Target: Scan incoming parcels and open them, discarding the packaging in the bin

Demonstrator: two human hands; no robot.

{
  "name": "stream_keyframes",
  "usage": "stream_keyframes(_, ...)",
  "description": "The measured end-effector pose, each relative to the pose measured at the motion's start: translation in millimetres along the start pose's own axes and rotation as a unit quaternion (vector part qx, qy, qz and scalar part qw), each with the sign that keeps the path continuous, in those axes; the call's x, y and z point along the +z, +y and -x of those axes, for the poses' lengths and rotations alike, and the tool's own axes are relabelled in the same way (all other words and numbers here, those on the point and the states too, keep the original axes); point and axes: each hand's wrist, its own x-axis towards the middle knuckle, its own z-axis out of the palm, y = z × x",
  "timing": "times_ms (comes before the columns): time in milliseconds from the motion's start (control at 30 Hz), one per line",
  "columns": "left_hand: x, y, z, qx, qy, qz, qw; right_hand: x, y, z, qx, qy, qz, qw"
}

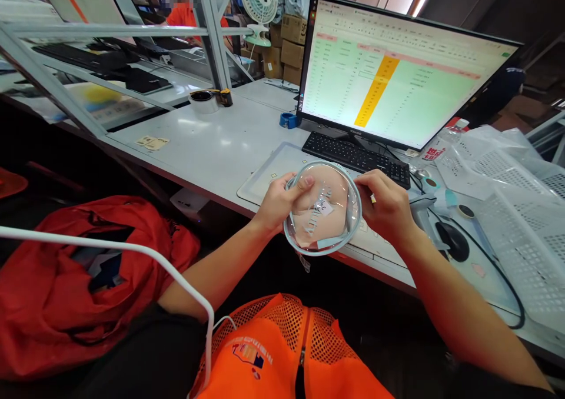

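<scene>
A round clear plastic case [315,234] with a pale grey-blue rim is held up over the table's front edge. Through its lid show beige, smooth contents and a small white label with printed letters. My left hand [282,202] grips the left side, its thumb lying on top of the lid and its fingers behind. At the right rim, the curled fingers of my right hand [383,202] are closed on the case's edge. Its fingertips are partly hidden. A small clear tag [303,262] hangs below the case.
A monitor [397,75] and black keyboard [353,158] stand behind. To the right are a scanner [424,213], a mouse [454,241] and white baskets [525,228]. Tape rolls [203,102] lie at the back left. A red bag [88,287] and white bar [145,247] are at lower left.
</scene>
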Motion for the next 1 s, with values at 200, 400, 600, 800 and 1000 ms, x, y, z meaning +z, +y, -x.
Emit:
stream_keyframes(200,-8.7,5.2,-28.7,0.093,0.107,0.036,0.989,17.7,-29.0,30.8,-0.004,-0.039,0.014,0.999)
stream_keyframes(400,-1.8,-7.9,-35.7,0.122,0.122,0.022,0.985,58.1,-52.2,58.8,0.097,0.017,-0.088,0.991)
stream_keyframes(600,-18.2,-3.5,-37.6,0.168,0.113,-0.169,0.965,60.9,-31.4,73.5,0.194,-0.062,-0.218,0.954)
stream_keyframes(800,-21.4,37.3,-72.4,0.199,-0.066,-0.496,0.843,51.4,15.2,80.9,0.356,0.006,-0.222,0.908)
stream_keyframes(1000,1.0,26.3,-101.4,0.123,-0.136,-0.626,0.758,51.6,20.3,86.1,0.365,0.000,-0.221,0.904)
